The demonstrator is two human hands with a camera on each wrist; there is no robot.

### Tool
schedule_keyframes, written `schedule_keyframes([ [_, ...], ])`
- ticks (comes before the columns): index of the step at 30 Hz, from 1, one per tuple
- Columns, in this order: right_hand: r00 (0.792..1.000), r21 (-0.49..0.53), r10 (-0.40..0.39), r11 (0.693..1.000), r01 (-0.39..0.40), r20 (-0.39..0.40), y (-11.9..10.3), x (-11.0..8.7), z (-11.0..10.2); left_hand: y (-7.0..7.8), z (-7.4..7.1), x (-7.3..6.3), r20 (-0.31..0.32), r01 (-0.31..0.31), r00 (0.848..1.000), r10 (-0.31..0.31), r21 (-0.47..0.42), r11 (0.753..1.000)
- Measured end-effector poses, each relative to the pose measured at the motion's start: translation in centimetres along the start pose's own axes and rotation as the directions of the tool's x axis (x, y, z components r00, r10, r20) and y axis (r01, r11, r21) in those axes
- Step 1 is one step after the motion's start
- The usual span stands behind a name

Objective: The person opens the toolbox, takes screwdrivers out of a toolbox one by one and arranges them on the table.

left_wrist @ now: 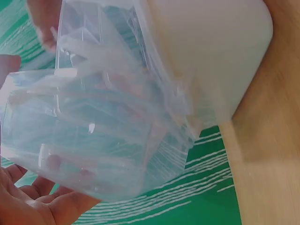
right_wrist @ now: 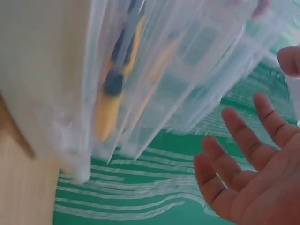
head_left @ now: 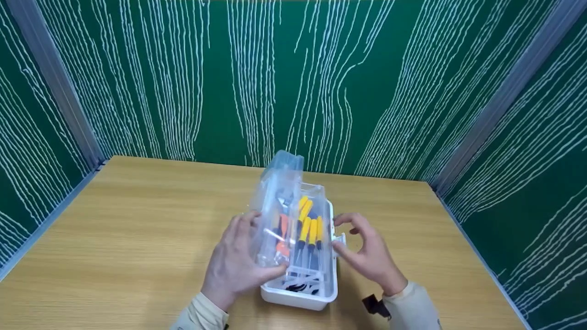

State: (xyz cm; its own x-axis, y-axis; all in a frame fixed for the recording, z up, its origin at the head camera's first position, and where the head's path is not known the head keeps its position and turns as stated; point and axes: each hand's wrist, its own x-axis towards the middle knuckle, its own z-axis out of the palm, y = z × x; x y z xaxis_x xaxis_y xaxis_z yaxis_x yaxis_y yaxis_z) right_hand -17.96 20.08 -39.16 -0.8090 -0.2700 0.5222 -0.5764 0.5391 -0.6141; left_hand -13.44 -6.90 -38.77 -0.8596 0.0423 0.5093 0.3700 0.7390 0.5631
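A white toolbox (head_left: 296, 300) with a tilted-up clear plastic lid (head_left: 280, 172) stands on the table. My left hand (head_left: 236, 261) grips the lid from the left, thumb on the near end and fingers along the far side. Yellow-handled screwdrivers (head_left: 312, 231) lie in a clear tray in the box. Through the lid, an orange-handled tool (head_left: 283, 250) shows, its kind unclear. Beside the right wall, near a clear latch (head_left: 340, 239), is my right hand (head_left: 369, 252). The right wrist view shows its fingers (right_wrist: 246, 136) spread apart and holding nothing.
The wooden table (head_left: 137, 238) extends around the box. Green panels with white wavy lines (head_left: 293, 82) enclose it at the back and both sides, with grey posts (head_left: 504, 91) at the corners. Small black items (head_left: 297, 288) lie in the near end of the box.
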Motion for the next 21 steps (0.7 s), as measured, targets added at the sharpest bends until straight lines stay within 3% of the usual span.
schedule_keyframes([
  [3,0.988,-0.003,0.154,0.988,-0.154,0.001,1.2,0.4,-0.3,-0.4,-0.4,0.3,0.007,0.043,0.999,-0.042,-0.047,0.998],
  [6,0.956,-0.031,0.291,0.956,-0.290,0.030,2.4,0.8,-0.2,-0.6,-0.7,0.4,0.017,0.061,0.998,-0.060,-0.042,0.997],
  [9,0.922,-0.069,0.380,0.924,-0.376,0.074,3.5,0.9,0.4,-0.8,-1.0,0.5,0.026,0.076,0.997,-0.076,-0.018,0.997],
  [13,0.888,-0.120,0.444,0.894,-0.431,0.120,4.3,0.7,1.2,-1.2,-1.5,0.6,0.038,0.098,0.994,-0.098,-0.001,0.995],
  [21,0.851,-0.173,0.497,0.865,-0.471,0.170,4.5,0.4,2.4,-2.3,-2.6,0.8,0.117,0.170,0.980,-0.163,-0.046,0.984],
])
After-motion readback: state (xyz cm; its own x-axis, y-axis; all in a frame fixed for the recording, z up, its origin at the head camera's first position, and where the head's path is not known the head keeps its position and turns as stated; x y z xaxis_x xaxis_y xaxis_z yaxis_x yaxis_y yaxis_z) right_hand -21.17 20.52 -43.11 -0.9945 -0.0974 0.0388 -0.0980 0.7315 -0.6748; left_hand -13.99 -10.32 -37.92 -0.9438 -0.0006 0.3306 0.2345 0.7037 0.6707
